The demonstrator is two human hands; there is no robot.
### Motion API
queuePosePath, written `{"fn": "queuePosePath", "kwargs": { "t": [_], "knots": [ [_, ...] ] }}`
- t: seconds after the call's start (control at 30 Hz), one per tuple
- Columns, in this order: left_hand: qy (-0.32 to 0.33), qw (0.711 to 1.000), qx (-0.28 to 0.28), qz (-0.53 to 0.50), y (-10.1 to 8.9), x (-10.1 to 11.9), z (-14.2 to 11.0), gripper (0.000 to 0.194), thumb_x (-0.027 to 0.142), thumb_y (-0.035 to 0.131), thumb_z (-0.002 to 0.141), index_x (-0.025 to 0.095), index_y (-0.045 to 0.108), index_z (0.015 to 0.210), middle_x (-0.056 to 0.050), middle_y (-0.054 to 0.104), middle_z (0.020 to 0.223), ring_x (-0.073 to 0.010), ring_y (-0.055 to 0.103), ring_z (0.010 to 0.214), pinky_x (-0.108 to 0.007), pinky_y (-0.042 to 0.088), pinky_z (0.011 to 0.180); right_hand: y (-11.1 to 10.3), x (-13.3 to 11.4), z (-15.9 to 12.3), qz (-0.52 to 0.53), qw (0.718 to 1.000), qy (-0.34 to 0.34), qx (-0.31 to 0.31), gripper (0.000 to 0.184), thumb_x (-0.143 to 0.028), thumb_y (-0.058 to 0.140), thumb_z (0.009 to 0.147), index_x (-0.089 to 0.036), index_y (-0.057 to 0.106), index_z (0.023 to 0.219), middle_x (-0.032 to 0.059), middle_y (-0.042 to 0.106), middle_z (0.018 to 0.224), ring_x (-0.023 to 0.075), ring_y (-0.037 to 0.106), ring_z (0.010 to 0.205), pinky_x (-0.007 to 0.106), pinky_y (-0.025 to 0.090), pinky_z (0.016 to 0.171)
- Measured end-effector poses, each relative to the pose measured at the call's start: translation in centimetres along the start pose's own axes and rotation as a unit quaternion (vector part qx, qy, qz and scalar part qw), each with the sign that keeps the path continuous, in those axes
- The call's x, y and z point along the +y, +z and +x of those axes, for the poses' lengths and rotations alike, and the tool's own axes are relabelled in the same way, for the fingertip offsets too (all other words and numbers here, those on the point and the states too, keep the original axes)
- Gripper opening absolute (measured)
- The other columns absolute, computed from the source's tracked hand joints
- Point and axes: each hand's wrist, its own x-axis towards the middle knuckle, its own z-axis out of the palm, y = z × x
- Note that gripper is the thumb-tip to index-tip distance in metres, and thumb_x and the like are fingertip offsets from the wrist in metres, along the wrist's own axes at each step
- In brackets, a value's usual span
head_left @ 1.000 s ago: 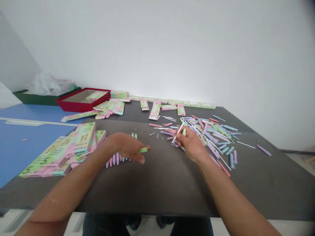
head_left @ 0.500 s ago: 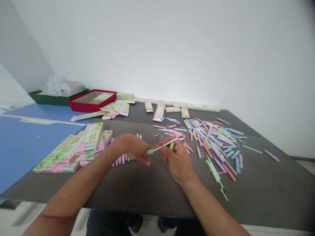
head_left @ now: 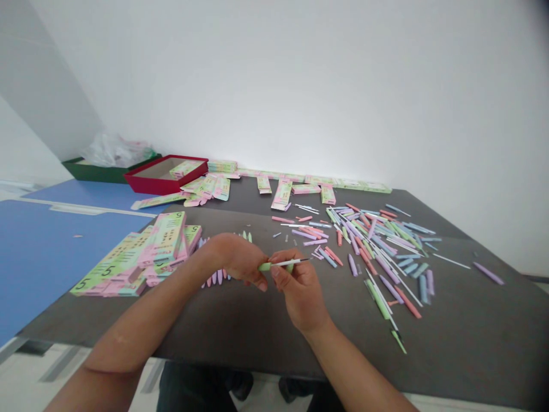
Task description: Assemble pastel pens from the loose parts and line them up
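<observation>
My left hand [head_left: 240, 260] is closed, pinching a light-green pen piece [head_left: 265, 266] between thumb and fingers. A thin white pen refill [head_left: 283, 263] runs rightward from that piece and ends in a dark tip. Just right of it, my right hand [head_left: 302, 289] is closed, its thumb and fingers round a second green pen part that is mostly hidden behind the refill. Whether the right fingers also grip the refill is hard to tell. Under and behind my left wrist, a row of pastel pens [head_left: 218, 277] lies side by side on the dark table [head_left: 257, 337], partly covered by my arm.
Loose pen barrels, caps and white refills [head_left: 381, 246] spread over the table's right side. Stacked printed boxes [head_left: 165, 240] lie at the left. A red tray [head_left: 163, 184] and a green tray [head_left: 92, 173] with plastic bags stand behind; flattened cartons [head_left: 210, 189] lie beside them.
The white refill has swung down from an upward slant to nearly level. My right hand has lowered slightly and turned. The whole view has shifted a little.
</observation>
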Motion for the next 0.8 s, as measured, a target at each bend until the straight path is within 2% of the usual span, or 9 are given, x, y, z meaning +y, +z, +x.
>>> {"fn": "queuePosePath", "kwargs": {
  "t": [0.13,0.27,0.4,0.5,0.63,0.8],
  "knots": [
    [-0.008,1.0,-0.01,-0.012,-0.3,0.0,-0.3,0.029,0.039,0.057,0.083,0.018,0.066,0.101,-0.005,0.072,0.083,-0.0176,0.063,0.07,-0.023,0.04,0.056,-0.2,-0.5,-0.4,-0.026,0.999,0.019,-0.004,0.021,-0.027,0.063,0.078,-0.021,0.056,0.098,-0.0026,0.055,0.079,0.0078,0.043,0.059,0.021,0.033,0.053],
    [0.0,1.0,-0.017,-0.02,-0.4,-0.1,-0.3,0.034,0.039,0.056,0.084,0.02,0.062,0.111,-0.005,0.072,0.087,-0.0181,0.063,0.072,-0.024,0.04,0.057,-0.8,-0.6,-0.9,-0.014,1.0,0.008,-0.002,0.03,-0.027,0.062,0.079,-0.024,0.053,0.107,-0.0009,0.058,0.089,0.0078,0.045,0.06,0.021,0.034,0.053],
    [-0.002,1.0,-0.016,-0.015,-0.4,0.0,-0.3,0.039,0.04,0.056,0.083,0.024,0.058,0.119,-0.004,0.072,0.087,-0.0192,0.063,0.073,-0.025,0.039,0.056,-1.2,-0.5,-1.3,-0.006,1.0,-0.013,0.02,0.024,-0.028,0.061,0.081,-0.023,0.051,0.102,-0.0024,0.055,0.079,0.0083,0.044,0.059,0.022,0.035,0.055],
    [-0.001,1.0,-0.017,-0.014,-0.3,0.1,-0.3,0.038,0.039,0.056,0.083,0.024,0.058,0.117,-0.004,0.072,0.086,-0.0194,0.063,0.073,-0.025,0.039,0.056,-1.1,-0.7,-1.3,-0.041,0.998,-0.026,0.048,0.015,-0.031,0.058,0.083,-0.021,0.053,0.093,-0.0033,0.05,0.071,0.0086,0.042,0.059,0.023,0.035,0.055],
    [-0.005,1.0,-0.013,-0.008,-0.3,0.1,-0.5,0.039,0.04,0.057,0.082,0.025,0.058,0.118,-0.004,0.072,0.085,-0.0201,0.063,0.072,-0.025,0.039,0.055,-0.8,-0.8,-1.3,-0.083,0.993,-0.044,0.065,0.013,-0.032,0.057,0.084,-0.02,0.054,0.088,-0.0034,0.048,0.069,0.009,0.042,0.059,0.023,0.035,0.055],
    [0.004,1.0,-0.001,-0.011,-0.2,0.1,-0.6,0.036,0.039,0.057,0.082,0.025,0.059,0.115,-0.004,0.072,0.082,-0.0208,0.063,0.07,-0.026,0.037,0.054,-0.5,-0.5,-1.5,-0.053,0.995,-0.043,0.069,0.012,-0.032,0.057,0.084,-0.02,0.053,0.087,-0.0039,0.047,0.067,0.0083,0.04,0.055,0.023,0.033,0.051]
  ]
}}
